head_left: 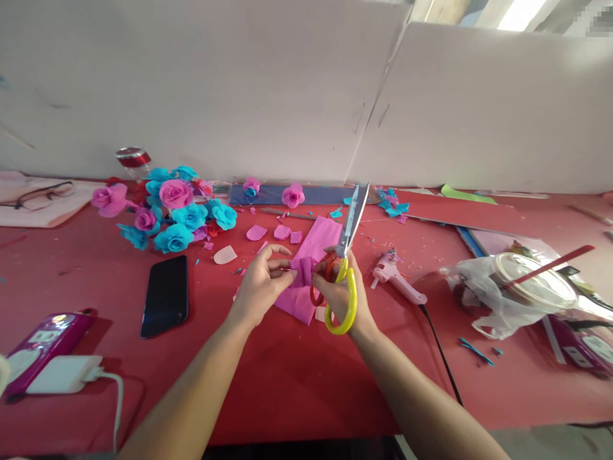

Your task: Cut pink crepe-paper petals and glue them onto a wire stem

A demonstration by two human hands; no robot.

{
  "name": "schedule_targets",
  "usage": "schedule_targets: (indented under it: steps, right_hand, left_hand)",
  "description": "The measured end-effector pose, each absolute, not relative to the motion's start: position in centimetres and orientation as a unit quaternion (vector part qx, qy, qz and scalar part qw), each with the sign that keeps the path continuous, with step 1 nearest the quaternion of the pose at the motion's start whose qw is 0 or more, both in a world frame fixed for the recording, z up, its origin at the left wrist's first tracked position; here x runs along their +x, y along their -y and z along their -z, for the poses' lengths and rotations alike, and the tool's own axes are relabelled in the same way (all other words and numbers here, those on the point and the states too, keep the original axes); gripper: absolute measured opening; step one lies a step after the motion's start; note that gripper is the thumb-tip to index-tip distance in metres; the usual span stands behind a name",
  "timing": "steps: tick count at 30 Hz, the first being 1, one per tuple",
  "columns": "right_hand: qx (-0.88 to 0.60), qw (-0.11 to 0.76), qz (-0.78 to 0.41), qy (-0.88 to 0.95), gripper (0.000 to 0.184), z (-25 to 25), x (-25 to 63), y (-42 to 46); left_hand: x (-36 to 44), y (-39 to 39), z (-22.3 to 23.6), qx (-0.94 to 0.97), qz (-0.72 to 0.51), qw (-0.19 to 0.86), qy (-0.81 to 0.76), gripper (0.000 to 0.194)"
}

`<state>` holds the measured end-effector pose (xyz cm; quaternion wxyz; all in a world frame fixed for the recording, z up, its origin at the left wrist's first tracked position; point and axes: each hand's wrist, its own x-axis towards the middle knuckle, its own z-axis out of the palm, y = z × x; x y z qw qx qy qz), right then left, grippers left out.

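My left hand (262, 281) pinches one side of a small folded piece of pink crepe paper (302, 271). On its other side, the fingertips of my right hand (342, 291) touch the same piece. Scissors (352, 223) with a yellow and a red handle loop hang on my right hand, their blades pointing up and away from me. Beneath both hands lies a longer strip of pink crepe paper (325, 236) on the red table (306, 383). Cut pink petals (257, 233) and a pale petal-shaped template (225, 255) rest just beyond my left hand.
Blue and pink paper roses (189, 217) stand at the back left, near a black phone (165, 295). A pink glue gun (397, 278) with a black cord lies right of my hands. Farther right sits a lidded cup (536, 281) in a plastic bag. Power strips (48, 345) flank both sides.
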<state>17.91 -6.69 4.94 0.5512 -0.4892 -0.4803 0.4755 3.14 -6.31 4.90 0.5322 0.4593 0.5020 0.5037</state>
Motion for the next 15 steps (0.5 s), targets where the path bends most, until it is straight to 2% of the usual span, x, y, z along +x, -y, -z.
schedule_targets:
  steps: [6,12,15]
  right_hand:
    - [-0.505,0.537,-0.451,0.503,0.041,-4.6,17.9,6.7]
    - [-0.505,0.541,-0.397,0.542,0.045,-3.3,18.0,6.7]
    - [-0.492,0.543,-0.380,0.564,0.047,-3.0,17.9,6.8]
  left_hand:
    - [3.2,6.2,-4.3,0.533,-0.489,0.455,-0.520,0.007]
    - [4.1,6.7,-4.5,0.501,-0.486,0.496,-0.517,0.022]
    - [4.2,6.6,-4.2,0.501,-0.489,0.488,-0.521,0.020]
